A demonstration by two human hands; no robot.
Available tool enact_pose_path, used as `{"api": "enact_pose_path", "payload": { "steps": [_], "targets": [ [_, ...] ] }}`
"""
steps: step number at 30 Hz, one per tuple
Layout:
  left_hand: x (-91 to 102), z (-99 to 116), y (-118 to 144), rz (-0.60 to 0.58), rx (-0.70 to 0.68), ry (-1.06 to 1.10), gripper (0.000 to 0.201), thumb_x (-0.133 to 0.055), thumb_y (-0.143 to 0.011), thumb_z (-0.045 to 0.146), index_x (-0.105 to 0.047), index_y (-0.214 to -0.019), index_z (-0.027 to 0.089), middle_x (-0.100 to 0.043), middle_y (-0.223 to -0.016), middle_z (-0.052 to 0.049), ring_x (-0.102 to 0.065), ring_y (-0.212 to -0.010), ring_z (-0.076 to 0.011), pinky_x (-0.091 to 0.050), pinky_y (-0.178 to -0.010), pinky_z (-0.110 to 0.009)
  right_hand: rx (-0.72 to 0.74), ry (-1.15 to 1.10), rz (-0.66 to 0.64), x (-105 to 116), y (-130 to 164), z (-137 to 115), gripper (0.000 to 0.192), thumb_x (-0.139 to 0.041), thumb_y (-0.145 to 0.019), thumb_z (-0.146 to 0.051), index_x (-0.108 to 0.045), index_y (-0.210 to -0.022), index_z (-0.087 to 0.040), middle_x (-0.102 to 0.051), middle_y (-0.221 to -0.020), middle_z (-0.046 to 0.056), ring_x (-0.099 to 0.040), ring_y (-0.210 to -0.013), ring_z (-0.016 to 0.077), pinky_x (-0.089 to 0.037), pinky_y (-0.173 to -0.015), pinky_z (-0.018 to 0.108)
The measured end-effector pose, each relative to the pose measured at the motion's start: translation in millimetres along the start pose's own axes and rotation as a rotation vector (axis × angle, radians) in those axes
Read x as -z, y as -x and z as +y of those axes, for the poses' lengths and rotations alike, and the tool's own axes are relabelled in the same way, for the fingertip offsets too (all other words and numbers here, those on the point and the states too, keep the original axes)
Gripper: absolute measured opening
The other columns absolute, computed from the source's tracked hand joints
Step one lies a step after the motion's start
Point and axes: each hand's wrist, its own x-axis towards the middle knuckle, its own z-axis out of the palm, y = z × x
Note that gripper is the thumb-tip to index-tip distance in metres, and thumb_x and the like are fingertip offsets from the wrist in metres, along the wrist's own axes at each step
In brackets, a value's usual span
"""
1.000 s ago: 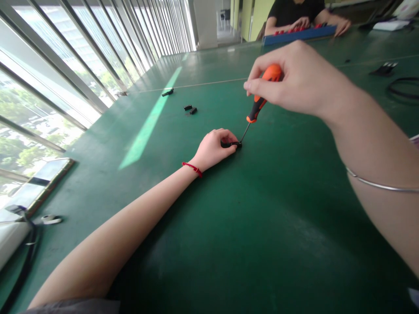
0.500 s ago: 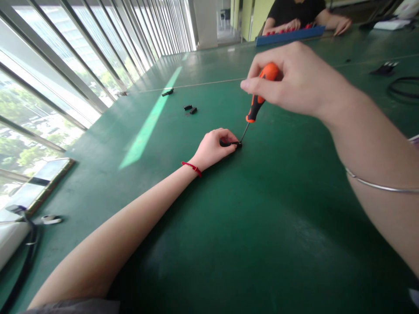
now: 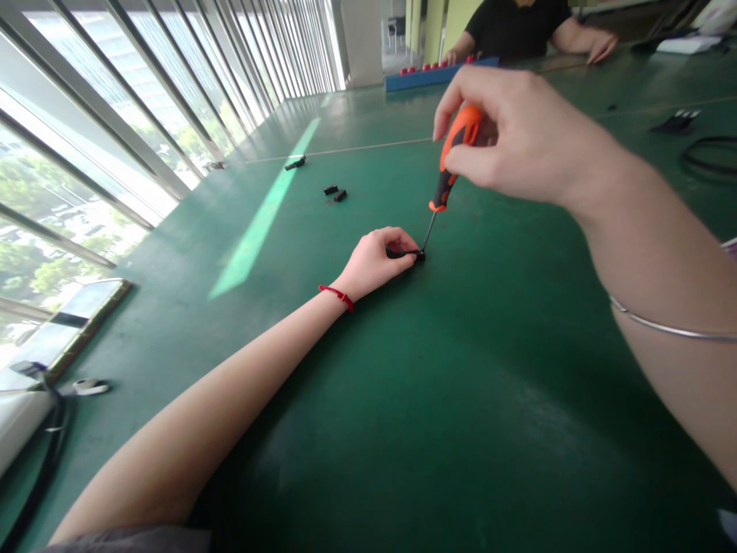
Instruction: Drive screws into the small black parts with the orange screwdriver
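Observation:
My left hand [image 3: 380,259] rests on the green table and pinches a small black part [image 3: 421,256] between thumb and fingers. Much of that part is hidden by the fingers, so its kind does not show. Above it, my right hand [image 3: 507,138] grips the orange and black handle of a screwdriver [image 3: 444,178]. The screwdriver leans slightly, its thin metal shaft pointing down, with the tip at the exposed right end of the black part.
Small black pieces [image 3: 339,195] and another black piece [image 3: 295,163] lie further back on the table [image 3: 461,399]. A co-worker [image 3: 518,31] sits across, by a blue rack with red knobs [image 3: 426,78]. Cables [image 3: 711,157] lie at right; a framed panel [image 3: 86,315] stands at left.
My right hand has shifted its fingers round the screwdriver handle, which stands a little more upright. Across the table, the blue rack has slid left. My left hand stays put.

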Motion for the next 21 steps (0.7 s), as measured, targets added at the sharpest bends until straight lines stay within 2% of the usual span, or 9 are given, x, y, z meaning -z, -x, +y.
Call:
{"api": "enact_pose_path", "payload": {
  "steps": [2, 4, 7, 9, 13, 15, 17, 19, 21],
  "targets": [
    [-0.2, -0.2, 0.0, 0.001, 0.004, 0.011, 0.014, -0.058, -0.073, 0.020, -0.067, -0.081, 0.013, -0.068, -0.086, -0.004, -0.061, -0.079, -0.0146, -0.048, -0.076, -0.026, -0.008, 0.005, -0.007, -0.7, -0.1, 0.1, 0.011, -0.058, -0.075, -0.029, -0.061, -0.078, -0.019, -0.049, -0.064, -0.003, -0.039, -0.057, 0.0078, -0.029, -0.055, 0.025],
    [-0.2, -0.4, 0.0, 0.005, 0.007, 0.015, 0.014, -0.058, -0.073, 0.020, -0.067, -0.081, 0.014, -0.068, -0.086, -0.004, -0.061, -0.079, -0.0146, -0.048, -0.076, -0.026, -0.026, 0.027, 0.000, -1.2, 0.1, -0.5, 0.023, -0.056, -0.079, -0.038, -0.061, -0.070, -0.017, -0.045, -0.058, -0.003, -0.036, -0.054, 0.0071, -0.027, -0.054, 0.026],
    [-0.1, -0.3, -0.2, 0.013, 0.006, 0.014, 0.014, -0.059, -0.073, 0.020, -0.068, -0.082, 0.014, -0.068, -0.087, -0.004, -0.061, -0.079, -0.0147, -0.049, -0.076, -0.026, -0.001, -0.009, 0.017, -1.3, 0.5, -1.2, 0.010, -0.060, -0.073, -0.026, -0.063, -0.079, -0.018, -0.049, -0.064, -0.003, -0.040, -0.056, 0.0071, -0.029, -0.054, 0.024],
    [0.0, 0.2, -0.4, 0.018, 0.005, 0.009, 0.014, -0.060, -0.072, 0.020, -0.069, -0.082, 0.014, -0.068, -0.088, -0.005, -0.061, -0.079, -0.0149, -0.049, -0.076, -0.027, 0.009, -0.017, 0.020, -1.2, 0.6, -1.1, 0.013, -0.061, -0.069, -0.020, -0.061, -0.082, -0.019, -0.051, -0.067, -0.004, -0.042, -0.059, 0.0076, -0.031, -0.055, 0.024],
    [0.4, 1.2, -0.9, 0.025, 0.012, 0.003, 0.014, -0.060, -0.072, 0.020, -0.069, -0.081, 0.014, -0.068, -0.088, -0.005, -0.061, -0.078, -0.0149, -0.049, -0.076, -0.027, -0.026, 0.009, 0.021, -1.3, 0.7, -0.4, 0.018, -0.062, -0.075, -0.035, -0.062, -0.072, -0.018, -0.047, -0.059, -0.003, -0.038, -0.054, 0.0075, -0.030, -0.054, 0.025],
    [0.5, 1.5, -0.8, 0.023, 0.011, 0.001, 0.014, -0.060, -0.072, 0.020, -0.069, -0.081, 0.014, -0.068, -0.088, -0.005, -0.061, -0.079, -0.0147, -0.049, -0.076, -0.026, 0.002, -0.028, 0.028, -1.5, 0.8, -0.3, 0.014, -0.065, -0.071, -0.028, -0.063, -0.082, -0.019, -0.049, -0.062, -0.004, -0.040, -0.054, 0.0075, -0.030, -0.053, 0.024],
    [0.6, 2.0, -0.5, 0.020, 0.005, -0.011, 0.015, -0.059, -0.072, 0.020, -0.069, -0.082, 0.014, -0.067, -0.088, -0.004, -0.061, -0.079, -0.0145, -0.049, -0.076, -0.026, 0.008, -0.048, 0.018, -1.6, 1.0, -0.8, 0.020, -0.064, -0.068, -0.022, -0.061, -0.088, -0.020, -0.050, -0.065, -0.005, -0.041, -0.056, 0.0077, -0.030, -0.054, 0.024],
    [0.5, 3.2, 0.1, 0.022, -0.011, -0.039, 0.014, -0.059, -0.073, 0.020, -0.068, -0.082, 0.014, -0.067, -0.088, -0.004, -0.060, -0.079, -0.0145, -0.049, -0.075, -0.027, -0.032, -0.023, 0.018, -1.4, 1.2, -1.7, 0.012, -0.063, -0.072, -0.031, -0.061, -0.077, -0.020, -0.048, -0.060, -0.004, -0.039, -0.054, 0.0082, -0.028, -0.053, 0.025],
    [0.0, 5.5, 1.1, 0.040, -0.039, -0.093, 0.014, -0.058, -0.074, 0.020, -0.067, -0.083, 0.015, -0.065, -0.087, -0.004, -0.060, -0.079, -0.0150, -0.048, -0.076, -0.028, -0.061, 0.008, 0.024, -1.3, 1.3, -2.4, 0.023, -0.058, -0.076, -0.039, -0.059, -0.065, -0.019, -0.046, -0.056, -0.003, -0.037, -0.053, 0.0094, -0.028, -0.053, 0.026]
  ]
}}
